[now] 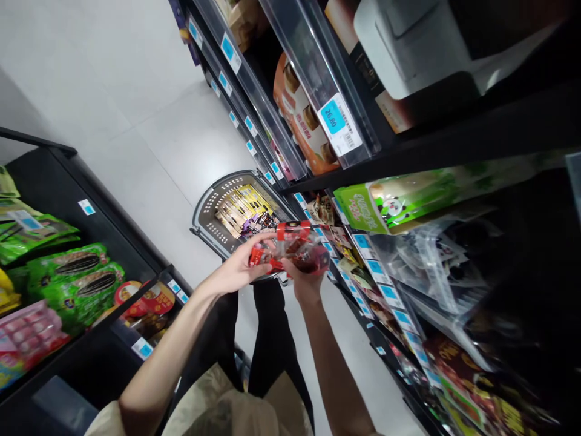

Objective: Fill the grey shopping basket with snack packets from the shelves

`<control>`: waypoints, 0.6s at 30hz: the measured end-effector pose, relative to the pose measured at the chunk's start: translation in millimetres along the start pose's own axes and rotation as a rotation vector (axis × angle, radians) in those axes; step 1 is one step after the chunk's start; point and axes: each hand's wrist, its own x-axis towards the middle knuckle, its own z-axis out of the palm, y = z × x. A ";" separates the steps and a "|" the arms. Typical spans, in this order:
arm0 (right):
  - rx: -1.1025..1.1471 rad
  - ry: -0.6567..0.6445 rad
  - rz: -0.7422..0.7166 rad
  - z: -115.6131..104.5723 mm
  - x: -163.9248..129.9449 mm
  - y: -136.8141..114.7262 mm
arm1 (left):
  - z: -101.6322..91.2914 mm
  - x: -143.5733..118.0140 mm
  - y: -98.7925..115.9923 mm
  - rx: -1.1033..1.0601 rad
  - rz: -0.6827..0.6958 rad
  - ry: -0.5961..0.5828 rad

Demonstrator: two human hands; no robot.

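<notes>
In front of my body, both my hands hold several small snack packs [295, 242] with red and see-through wrapping, bunched together. The print on them is blurred, and I cannot make out what is inside. My left hand [240, 264] grips the bunch from the left, thumb below and fingers behind. From the lower right, my right hand [305, 280] is closed around the same bunch. Just beyond and beneath them, a grey shopping basket [204, 221] stands on the floor, partly covered by my hands. Inside lie yellow packs [247, 203] and small purple-and-white packs [258, 224].
Dark shelves with blue-and-white price tags [340, 124] rise close on the right, holding a green panda-printed pack [385, 206] and other snacks. On the left, a low shelf [49, 175] carries green bags [82, 275] and a pink pack [31, 330]. Pale floor [122, 97] runs between.
</notes>
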 end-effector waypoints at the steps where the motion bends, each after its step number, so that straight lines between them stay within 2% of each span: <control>1: 0.029 -0.003 0.003 -2.5 2.0 -3.1 | -0.5 0.0 3.4 -0.006 0.003 0.026; 6: 0.120 -0.008 0.153 -29.3 11.6 -13.6 | -4.2 3.7 15.7 -0.096 -0.114 0.194; 10: 0.067 -0.058 0.189 -42.8 7.8 -17.6 | 1.2 12.4 12.2 -0.033 -0.163 0.304; 14: 0.022 -0.092 0.163 -31.8 -2.6 -18.9 | 23.6 22.3 -4.2 -0.152 -0.101 0.310; 18: -0.068 -0.107 0.145 -15.7 -6.3 -19.3 | 42.6 27.4 -21.3 -0.235 -0.063 0.239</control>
